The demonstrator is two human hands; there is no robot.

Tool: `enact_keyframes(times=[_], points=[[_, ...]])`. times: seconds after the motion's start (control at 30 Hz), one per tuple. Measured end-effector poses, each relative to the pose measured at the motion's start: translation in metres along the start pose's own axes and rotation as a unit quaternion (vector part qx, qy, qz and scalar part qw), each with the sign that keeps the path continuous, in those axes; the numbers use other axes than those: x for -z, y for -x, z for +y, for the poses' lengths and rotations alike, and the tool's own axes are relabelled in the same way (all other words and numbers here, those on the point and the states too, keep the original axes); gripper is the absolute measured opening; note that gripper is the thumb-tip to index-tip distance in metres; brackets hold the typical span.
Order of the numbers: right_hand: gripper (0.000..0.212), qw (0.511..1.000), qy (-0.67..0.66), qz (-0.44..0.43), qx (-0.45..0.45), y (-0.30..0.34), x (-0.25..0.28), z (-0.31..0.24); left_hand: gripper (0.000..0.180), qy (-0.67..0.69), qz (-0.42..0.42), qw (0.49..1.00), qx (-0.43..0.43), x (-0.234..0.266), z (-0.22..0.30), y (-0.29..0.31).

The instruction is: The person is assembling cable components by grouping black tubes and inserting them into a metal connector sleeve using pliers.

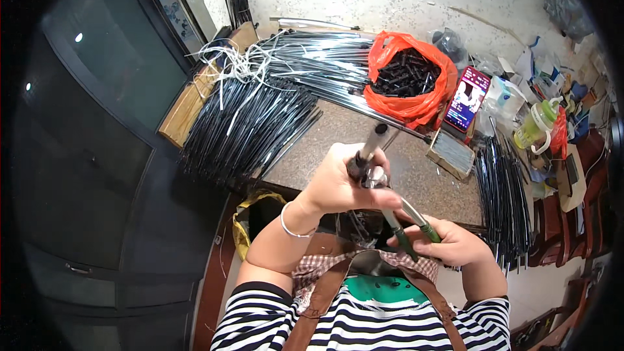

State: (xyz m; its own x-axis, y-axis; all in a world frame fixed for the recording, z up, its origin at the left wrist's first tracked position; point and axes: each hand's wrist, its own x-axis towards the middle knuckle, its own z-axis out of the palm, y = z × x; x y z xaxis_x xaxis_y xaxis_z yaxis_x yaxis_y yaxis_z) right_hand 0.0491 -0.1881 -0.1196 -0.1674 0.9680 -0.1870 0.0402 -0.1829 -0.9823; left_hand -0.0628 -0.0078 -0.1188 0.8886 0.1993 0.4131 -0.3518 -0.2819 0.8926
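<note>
My left hand (341, 185) is closed around a thin metal rod (372, 145) with dark fittings, raised above the table's front edge. My right hand (452, 242) grips the green-ended handles (428, 229) of a plier-like tool. The tool's two metal arms run up to my left hand, where its head is partly covered by my fingers and thumb. Whether its jaws touch the rod, I cannot tell. Beyond both hands an orange plastic bag (434, 107) stands open on the table, full of small black plastic pieces (406, 73).
Bundled black rods (250, 127) and silver rods (325, 52) cover the table's left and back. White ties (240, 62) lie on them. A phone (467, 99) leans beside the bag, near a small box (452, 154). More black rods (502, 195) and a green bottle (536, 125) are at right.
</note>
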Motion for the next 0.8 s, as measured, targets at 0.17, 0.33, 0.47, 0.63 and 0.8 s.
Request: enact_keyframes(times=[0.17, 0.33, 0.47, 0.63, 0.8], points=[[0.051, 0.997, -0.066, 0.026, -0.037, -0.003, -0.007, 0.003, 0.027, 0.037, 0.082, 0.996, 0.029, -0.008, -0.003, 0.003], [0.040, 0.998, -0.061, 0.018, -0.026, -0.004, -0.003, 0.014, 0.022, 0.056, 0.083, 0.994, 0.040, -0.009, 0.003, 0.005], [0.005, 0.995, -0.088, 0.038, -0.003, -0.017, -0.025, 0.031, 0.019, 0.032, 0.182, 0.982, 0.030, -0.024, 0.001, 0.002], [0.008, 0.980, 0.033, 0.189, 0.059, -0.021, -0.033, 0.030, 0.021, 0.129, 0.199, 0.968, 0.077, -0.032, 0.006, 0.002], [0.015, 0.900, 0.250, 0.325, 0.148, -0.023, -0.031, 0.027, 0.027, 0.046, 0.164, 0.985, -0.014, -0.024, -0.005, 0.005]])
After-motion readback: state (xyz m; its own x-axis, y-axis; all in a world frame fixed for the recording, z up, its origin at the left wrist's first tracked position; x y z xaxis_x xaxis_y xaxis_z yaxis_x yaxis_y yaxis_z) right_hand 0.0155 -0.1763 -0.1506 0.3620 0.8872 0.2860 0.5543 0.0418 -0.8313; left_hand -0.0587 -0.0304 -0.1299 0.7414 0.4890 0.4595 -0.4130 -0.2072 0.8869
